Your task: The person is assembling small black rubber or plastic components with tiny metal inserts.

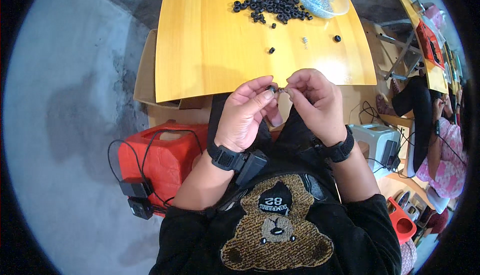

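Both hands meet just past the near edge of the yellow table (210, 40). In the fingertips of my left hand (245, 112) is a small black plastic part (271, 89). My right hand (318, 106) pinches a tiny metal spring (281, 90) between thumb and forefinger, its end at or touching the black part. Fingers hide much of both pieces. Beyond the hands lie a single black piece (271, 50), a few small springs (305, 41) and a round black cap (337, 38).
A pile of small black parts (272, 0) covers the table's far middle. Beside it stands a clear bowl (340, 0) of small metal pieces. A red stool (165, 150) with cables is at my left, a grey stool (375, 137) at my right. Another person sits far right.
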`<move>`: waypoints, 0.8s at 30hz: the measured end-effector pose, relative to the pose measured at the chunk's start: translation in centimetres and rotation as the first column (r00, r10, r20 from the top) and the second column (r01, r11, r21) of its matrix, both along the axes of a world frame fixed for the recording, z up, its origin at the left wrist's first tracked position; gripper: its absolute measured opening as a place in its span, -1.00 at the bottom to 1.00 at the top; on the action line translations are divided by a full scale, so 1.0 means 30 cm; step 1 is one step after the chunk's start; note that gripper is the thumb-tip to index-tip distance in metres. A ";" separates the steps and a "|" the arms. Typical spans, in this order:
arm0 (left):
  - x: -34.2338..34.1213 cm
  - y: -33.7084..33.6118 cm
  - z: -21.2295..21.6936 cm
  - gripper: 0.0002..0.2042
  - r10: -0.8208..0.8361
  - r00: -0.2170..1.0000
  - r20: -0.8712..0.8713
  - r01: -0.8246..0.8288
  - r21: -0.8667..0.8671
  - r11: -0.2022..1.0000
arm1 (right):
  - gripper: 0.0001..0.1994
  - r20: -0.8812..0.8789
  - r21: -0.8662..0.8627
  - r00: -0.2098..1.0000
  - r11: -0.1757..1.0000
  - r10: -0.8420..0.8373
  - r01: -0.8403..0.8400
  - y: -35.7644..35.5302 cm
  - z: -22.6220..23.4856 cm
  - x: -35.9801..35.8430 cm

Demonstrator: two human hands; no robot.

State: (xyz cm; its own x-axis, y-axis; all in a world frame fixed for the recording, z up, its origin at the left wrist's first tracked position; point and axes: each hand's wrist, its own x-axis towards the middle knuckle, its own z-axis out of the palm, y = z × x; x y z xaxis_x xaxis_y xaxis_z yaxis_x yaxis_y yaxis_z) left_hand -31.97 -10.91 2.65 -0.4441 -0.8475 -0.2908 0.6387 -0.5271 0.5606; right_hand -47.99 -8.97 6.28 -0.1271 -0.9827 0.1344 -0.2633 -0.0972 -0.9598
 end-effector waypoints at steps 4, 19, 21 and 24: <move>-0.001 -0.001 0.013 -0.69 0.017 0.997 0.077 -0.017 -0.006 1.000 | -0.87 -0.007 0.026 1.000 1.000 0.014 -0.014 0.004 -0.012 0.003; 0.016 -0.012 -0.005 -0.76 -0.047 0.985 0.164 0.037 0.063 0.997 | -0.87 -0.007 -0.006 0.999 0.999 0.038 -0.038 -0.004 -0.005 0.012; 0.010 -0.013 -0.018 -0.76 -0.036 0.992 0.120 0.025 0.091 0.996 | -0.87 0.002 -0.012 0.999 0.999 0.043 -0.043 -0.007 0.001 0.015; 0.010 -0.015 -0.031 -0.77 -0.025 0.998 0.056 0.018 0.125 0.992 | -0.87 -0.013 0.040 0.998 0.998 0.059 -0.058 -0.010 -0.001 0.014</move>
State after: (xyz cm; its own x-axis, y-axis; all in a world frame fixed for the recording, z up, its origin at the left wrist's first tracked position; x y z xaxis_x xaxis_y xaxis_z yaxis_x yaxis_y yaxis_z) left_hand -31.69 -11.37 1.71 -0.4413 -0.7935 -0.4191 0.5949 -0.6083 0.5254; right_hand -47.56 -9.28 6.26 -0.0674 -0.9930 0.0971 -0.2721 -0.0753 -0.9593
